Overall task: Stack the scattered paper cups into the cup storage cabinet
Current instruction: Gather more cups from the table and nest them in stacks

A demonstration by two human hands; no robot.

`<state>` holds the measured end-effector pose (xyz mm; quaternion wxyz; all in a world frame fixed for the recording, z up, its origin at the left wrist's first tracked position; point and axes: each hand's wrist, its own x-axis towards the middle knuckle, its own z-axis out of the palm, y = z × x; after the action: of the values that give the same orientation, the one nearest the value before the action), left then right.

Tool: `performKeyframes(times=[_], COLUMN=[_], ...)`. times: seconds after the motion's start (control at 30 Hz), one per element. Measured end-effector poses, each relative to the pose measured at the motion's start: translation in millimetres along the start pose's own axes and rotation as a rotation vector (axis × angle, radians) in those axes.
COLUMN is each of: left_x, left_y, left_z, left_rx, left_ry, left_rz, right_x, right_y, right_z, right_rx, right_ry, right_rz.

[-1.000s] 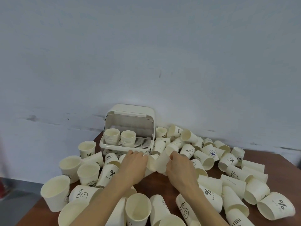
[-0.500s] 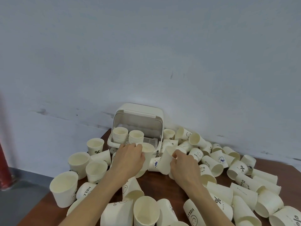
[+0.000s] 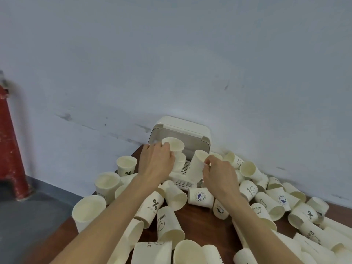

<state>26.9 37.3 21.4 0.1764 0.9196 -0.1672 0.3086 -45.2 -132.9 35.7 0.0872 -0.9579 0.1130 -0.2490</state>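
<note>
The cream cup storage cabinet (image 3: 192, 130) stands open against the wall at the table's far edge. My left hand (image 3: 156, 162) grips a paper cup (image 3: 175, 144) upright in front of the cabinet's opening, above a stack of cups (image 3: 181, 161) inside. My right hand (image 3: 219, 172) pinches the rim of a second paper cup (image 3: 197, 164), tilted, just right of the first and over the cabinet's tray. Several loose paper cups, such as one with a percent sign (image 3: 152, 203), lie scattered over the brown table (image 3: 202, 220).
Upright cups (image 3: 126, 165) stand at the table's left edge, with a large one (image 3: 88, 210) near the corner. A pile of fallen cups (image 3: 270, 204) fills the right side. A red post (image 3: 9, 149) stands on the grey floor at far left. The wall is close behind.
Both hands have lifted their cups up and forward to the cabinet's opening. The left cup now sits over the inner stack. The camera has swung right and moved closer.
</note>
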Motion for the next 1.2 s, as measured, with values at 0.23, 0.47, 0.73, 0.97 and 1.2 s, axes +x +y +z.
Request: performKeyframes(times=[0.23,0.47,0.73,0.97,1.2], left_x=[34,51,47,46,41], left_y=[-24,-39,-47,-48,-52], left_z=[19,36,58,69,75], left_rx=[0.078,0.220,0.296,0.319,0.351], left_ry=[0.044,-0.049,-0.201,-0.352,-0.464], left_rz=[-0.029,-0.018,0.073,0.052,-0.006], right_x=[48,82,82,74,69], right_y=[-19,-35,-35,-40,-38], right_z=[20,46,76,82,94], right_rx=[-0.014,-0.083,-0.212,-0.235,-0.181], right_ry=[0.071,0.055,-0.109,-0.212,-0.264], right_rz=[-0.109,-0.212,-0.253,-0.253,-0.204])
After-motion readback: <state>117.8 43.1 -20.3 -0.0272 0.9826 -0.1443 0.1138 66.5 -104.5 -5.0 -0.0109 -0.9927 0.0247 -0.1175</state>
